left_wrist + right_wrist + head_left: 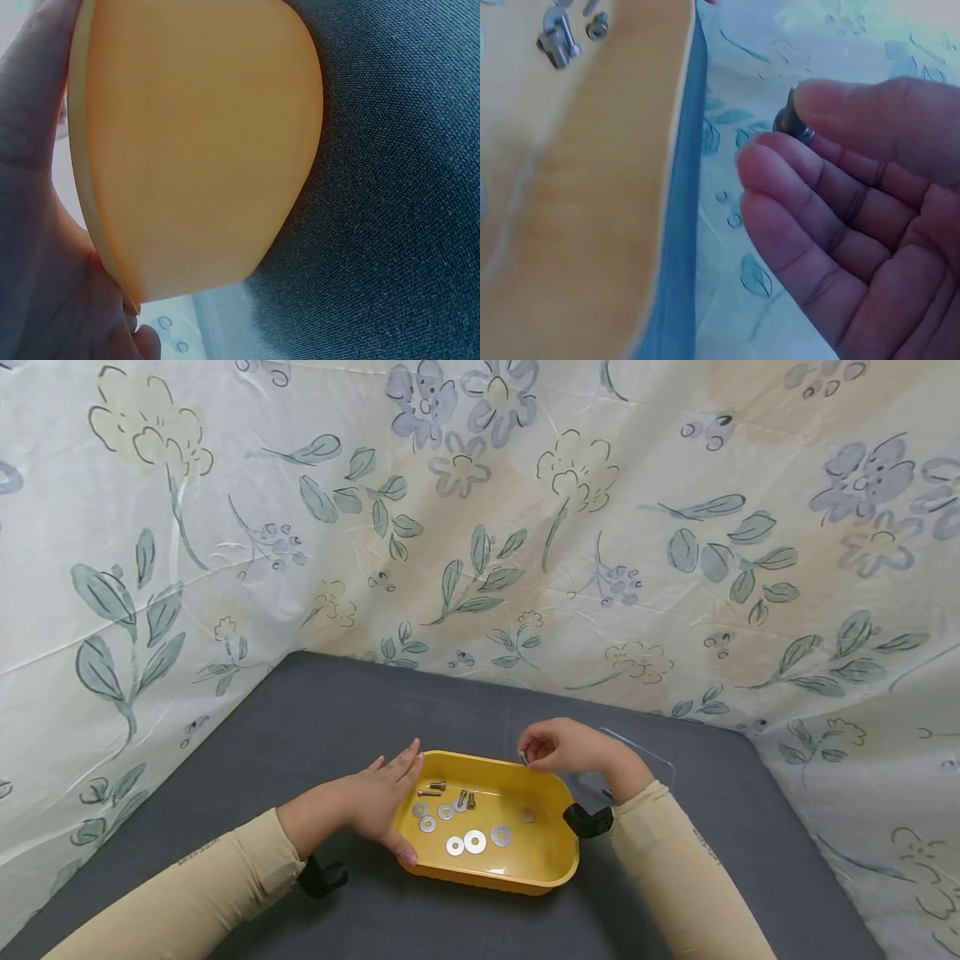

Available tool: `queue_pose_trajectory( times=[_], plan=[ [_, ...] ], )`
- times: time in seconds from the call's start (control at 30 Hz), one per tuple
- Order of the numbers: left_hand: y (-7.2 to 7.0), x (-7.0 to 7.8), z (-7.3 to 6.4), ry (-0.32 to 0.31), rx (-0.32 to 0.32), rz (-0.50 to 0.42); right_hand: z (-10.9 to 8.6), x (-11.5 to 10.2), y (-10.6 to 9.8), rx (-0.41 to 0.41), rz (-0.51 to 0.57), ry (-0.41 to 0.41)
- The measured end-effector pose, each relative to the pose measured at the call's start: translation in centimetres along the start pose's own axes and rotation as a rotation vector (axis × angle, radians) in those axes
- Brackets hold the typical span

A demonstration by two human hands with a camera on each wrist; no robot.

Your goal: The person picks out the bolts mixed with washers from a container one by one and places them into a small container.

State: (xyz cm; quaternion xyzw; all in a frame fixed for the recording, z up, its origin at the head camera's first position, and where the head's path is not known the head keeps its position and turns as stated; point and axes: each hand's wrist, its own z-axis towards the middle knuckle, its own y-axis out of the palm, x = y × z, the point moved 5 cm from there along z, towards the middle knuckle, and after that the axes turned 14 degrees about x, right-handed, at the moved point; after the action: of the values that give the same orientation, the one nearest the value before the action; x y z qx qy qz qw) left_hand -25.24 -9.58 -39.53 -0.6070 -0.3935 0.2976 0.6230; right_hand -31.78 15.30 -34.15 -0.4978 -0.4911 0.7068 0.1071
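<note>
A yellow plastic tray holds several small bolts and flat washers. At its left end my left hand rests on the rim, thumb toward the near side and straight fingers spread toward the far side. In the left wrist view the palm lies along the rim of the tray. My right hand is over the tray's far right corner and pinches a small metal bolt between thumb and forefinger, its other fingers curled. Part of that bolt is hidden by the fingertips.
A clear, flat-edged plastic container lies behind the right forearm, partly covered by it, with a small dark piece there. The dark grey tabletop meets a floral cloth at the back and sides.
</note>
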Motion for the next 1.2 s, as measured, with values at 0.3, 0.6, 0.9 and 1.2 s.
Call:
queue_pose_trajectory(
  times=[0.3,0.6,0.9,1.2],
  plan=[
    [0.2,-0.1,0.1,-0.005,-0.002,0.005,-1.5,2.0,-2.7,0.093,0.034,0.078],
    [0.1,-0.1,0.0,-0.013,-0.003,0.005,-3.3,4.7,-5.0,0.161,0.061,0.143],
    [0.1,-0.1,0.0,-0.013,-0.005,-0.004,-5.0,6.9,-6.4,0.187,0.037,0.160],
    [0.4,-0.2,0.2,-0.016,-0.003,-0.002,-6.0,8.7,-7.5,0.236,0.050,0.211]
  ],
)
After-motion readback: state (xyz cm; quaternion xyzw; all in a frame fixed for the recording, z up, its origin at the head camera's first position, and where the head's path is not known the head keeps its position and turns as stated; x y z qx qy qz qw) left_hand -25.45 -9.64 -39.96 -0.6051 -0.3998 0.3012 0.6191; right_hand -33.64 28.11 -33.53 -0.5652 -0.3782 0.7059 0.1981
